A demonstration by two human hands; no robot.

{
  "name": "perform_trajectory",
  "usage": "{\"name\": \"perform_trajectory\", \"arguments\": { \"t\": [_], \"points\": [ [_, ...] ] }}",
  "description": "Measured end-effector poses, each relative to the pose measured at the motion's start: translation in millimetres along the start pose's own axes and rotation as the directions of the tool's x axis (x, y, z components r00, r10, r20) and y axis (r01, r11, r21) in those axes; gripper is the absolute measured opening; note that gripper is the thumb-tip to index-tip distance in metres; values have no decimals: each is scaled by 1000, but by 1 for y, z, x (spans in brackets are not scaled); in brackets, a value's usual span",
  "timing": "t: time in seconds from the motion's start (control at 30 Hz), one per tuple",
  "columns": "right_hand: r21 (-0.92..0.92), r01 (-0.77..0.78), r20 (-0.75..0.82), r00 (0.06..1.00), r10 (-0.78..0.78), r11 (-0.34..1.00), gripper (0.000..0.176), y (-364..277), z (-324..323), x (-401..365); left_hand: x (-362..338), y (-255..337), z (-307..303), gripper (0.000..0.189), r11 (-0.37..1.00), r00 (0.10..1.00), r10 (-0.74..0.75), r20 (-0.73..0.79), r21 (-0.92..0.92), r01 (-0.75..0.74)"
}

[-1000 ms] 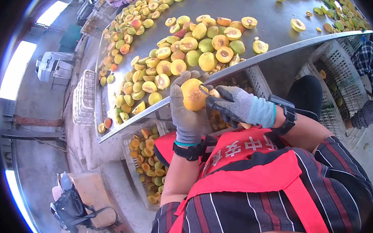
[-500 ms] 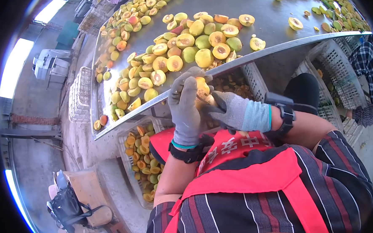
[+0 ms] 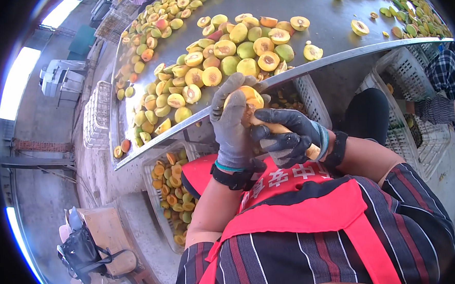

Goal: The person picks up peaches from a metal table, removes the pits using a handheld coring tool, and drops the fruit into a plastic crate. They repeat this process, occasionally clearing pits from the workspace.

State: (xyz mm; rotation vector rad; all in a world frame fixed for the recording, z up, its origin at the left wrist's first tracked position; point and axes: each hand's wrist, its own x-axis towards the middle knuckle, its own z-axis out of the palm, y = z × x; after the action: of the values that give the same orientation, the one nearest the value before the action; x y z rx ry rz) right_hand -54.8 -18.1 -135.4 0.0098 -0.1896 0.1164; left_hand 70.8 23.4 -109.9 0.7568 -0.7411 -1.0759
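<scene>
My left hand (image 3: 232,122), in a grey glove, is closed around a halved yellow fruit (image 3: 252,98) in front of the table's edge. My right hand (image 3: 288,137), in a grey and black glove, grips a tool with a light wooden handle (image 3: 275,127). The tool's far end meets the fruit, and its tip is hidden there. Just beyond my hands, a pile of halved and whole fruit (image 3: 225,48) lies on the metal table (image 3: 329,13).
A crate of fruit halves (image 3: 174,196) stands below the table at my left. White crates (image 3: 406,76) are at the right, near a person's gloved hand (image 3: 434,110). A black bag (image 3: 81,252) rests on a cardboard box (image 3: 106,228) at lower left. Stacked crates (image 3: 97,115) stand left of the table.
My right hand has turned over, showing its fingers and the wooden handle. More of the fruit's cut face shows in my left hand. The other person's hand has shifted at the right.
</scene>
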Motion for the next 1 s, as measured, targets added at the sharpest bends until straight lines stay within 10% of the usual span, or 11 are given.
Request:
{"name": "perform_trajectory", "arguments": {
  "t": [0.2,0.27,0.33,0.37,0.43,0.47,0.5,0.57,0.67,0.87,1.0],
  "points": [
    [29,119,78,990,-121,992,36,2,-11,-3,2,-11,-8,32,953,982,180,-59,256,-159],
    [-4,167,16,986,-167,986,36,1,-7,-9,12,-1,-35,31,989,977,22,-211,-139,-53],
    [-108,160,-45,985,-166,981,36,-4,-11,-18,-2,29,-64,23,924,954,254,-159,332,-190],
    [-211,140,-106,981,-165,967,36,-8,-14,-24,-5,43,-99,21,246,832,526,176,905,-347],
    [-640,-144,-465,854,-232,755,33,-12,-3,-36,-31,105,-127,25,-223,870,352,345,934,-280],
    [-818,-175,-381,878,-290,548,33,-14,-19,-42,-35,124,-138,33,589,910,179,-374,781,205],
    [-934,-195,-290,903,-317,301,32,-14,-36,-48,-32,131,-142,33,581,912,172,-371,786,210],
    [-908,-279,-372,880,-296,311,32,-16,-32,-48,-27,140,-133,35,-361,958,253,-133,906,221],
    [-763,-389,-578,769,-275,517,34,-18,-15,-41,26,93,-96,39,93,983,31,-179,980,176],
    [-747,-351,-612,696,-376,565,41,-15,-3,-45,131,-39,-65,64,-215,898,-308,314,897,-387],
    [-755,-345,-621,650,-439,558,41,-12,-1,-57,140,-42,-43,61,-272,916,-370,157,924,-268]
  ]
}}
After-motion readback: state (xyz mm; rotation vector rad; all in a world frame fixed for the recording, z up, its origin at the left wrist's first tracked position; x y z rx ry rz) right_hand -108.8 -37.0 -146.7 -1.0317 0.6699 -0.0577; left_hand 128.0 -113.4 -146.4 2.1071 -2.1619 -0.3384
